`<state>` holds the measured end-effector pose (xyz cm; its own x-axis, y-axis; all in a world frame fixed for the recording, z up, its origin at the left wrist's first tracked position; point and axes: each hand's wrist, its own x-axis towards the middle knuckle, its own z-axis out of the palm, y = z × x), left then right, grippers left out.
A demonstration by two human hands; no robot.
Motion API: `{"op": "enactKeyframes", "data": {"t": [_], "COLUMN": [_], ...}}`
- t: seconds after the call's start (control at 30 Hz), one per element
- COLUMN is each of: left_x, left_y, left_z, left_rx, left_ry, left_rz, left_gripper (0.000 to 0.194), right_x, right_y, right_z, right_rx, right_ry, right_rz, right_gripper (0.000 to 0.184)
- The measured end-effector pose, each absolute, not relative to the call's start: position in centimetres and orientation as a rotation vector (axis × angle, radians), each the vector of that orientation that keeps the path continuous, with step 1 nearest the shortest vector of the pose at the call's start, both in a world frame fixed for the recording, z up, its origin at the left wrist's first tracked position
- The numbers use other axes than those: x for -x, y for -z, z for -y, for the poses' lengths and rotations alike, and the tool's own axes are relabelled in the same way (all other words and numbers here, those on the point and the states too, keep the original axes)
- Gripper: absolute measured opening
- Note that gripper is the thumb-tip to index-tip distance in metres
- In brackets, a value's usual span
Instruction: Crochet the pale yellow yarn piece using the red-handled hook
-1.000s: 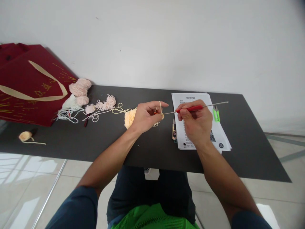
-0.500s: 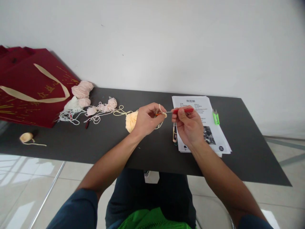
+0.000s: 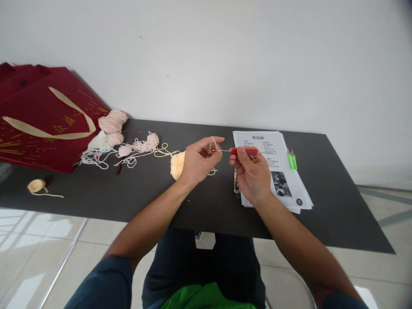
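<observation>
Head view: left hand (image 3: 200, 163) hangs above the worktop (image 3: 206, 210), a loop of pale yellow yarn (image 3: 215, 141) round the raised index finger, thumb and other fingers pinching the yarn low down, where a small orange item (image 3: 211, 152) shows; how the stitches lie there is too small to tell. Right hand (image 3: 255, 178): thumb and fingers pinch the red-handled crochet hook (image 3: 244, 151), roughly level, one metal end at the left fingers, the other out over the printed sheets (image 3: 291, 189). Main worry: a loop slipping off the slim metal end, if the yarn goes slack or the hook tilts. Too tight a wrap at the index finger could make the loops hard to enter; the hook might then split the strand. Yellow ball (image 3: 177, 165) sits just beside the left wrist, its loose coils (image 3: 164, 150) close to the pale pink tangle (image 3: 148, 142); a tug could snag the two together. Green thread snips (image 3: 292, 159) lie at the sheets' right edge, a second pair (image 3: 236, 184) at the left edge, nearer the hands; a low right hand could brush that pair or shift the sheets.
</observation>
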<state>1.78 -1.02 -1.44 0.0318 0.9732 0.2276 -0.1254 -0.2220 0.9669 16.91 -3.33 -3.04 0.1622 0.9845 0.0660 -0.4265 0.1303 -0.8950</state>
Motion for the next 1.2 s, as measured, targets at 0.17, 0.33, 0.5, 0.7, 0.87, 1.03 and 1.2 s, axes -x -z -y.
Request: {"op": "enactKeyframes", "data": {"t": [0.17, 0.33, 0.5, 0.7, 0.87, 1.03, 1.2], "left_x": [-1.9, -1.6, -1.6, -2.1, -2.1, -1.9, -1.9], "left_y": [1.6, 1.6, 2.3, 1.7, 1.0, 0.9, 0.6], "left_z": [1.0, 0.9, 0.7, 0.9, 1.1, 0.9, 0.9], "left_rx": [-1.260, -1.260, -1.171, -0.867, -0.663, -0.652, -0.692], "left_ry": [-1.367, -1.372, -1.442, -1.351, -1.345, -1.317, -1.318], "left_rz": [-0.946, -0.934, -0.841, -0.819, -0.802, -0.724, -0.723], "left_gripper": [0.054, 0.062, 0.060, 0.065, 0.060, 0.056, 0.055], "right_x": [-16.7, -16.5, -16.3, -16.9, -17.0, -17.1, -17.0], "right_y": [2.8, 2.4, 2.2, 2.8, 3.6, 4.0, 3.5], "right_z": [3.5, 3.9, 5.0, 5.5, 5.0, 4.6, 4.0], "right_rx": [0.871, 0.858, 0.977, 0.900, 0.747, 0.771, 0.755], "right_ry": [-1.162, -1.110, -0.827, -0.234, -0.084, -0.484, -0.988], "right_rz": [0.831, 0.827, 1.070, 1.517, 1.644, 1.476, 1.094], "right_gripper": [0.020, 0.019, 0.010, 0.035, 0.057, 0.036, 0.015]}}
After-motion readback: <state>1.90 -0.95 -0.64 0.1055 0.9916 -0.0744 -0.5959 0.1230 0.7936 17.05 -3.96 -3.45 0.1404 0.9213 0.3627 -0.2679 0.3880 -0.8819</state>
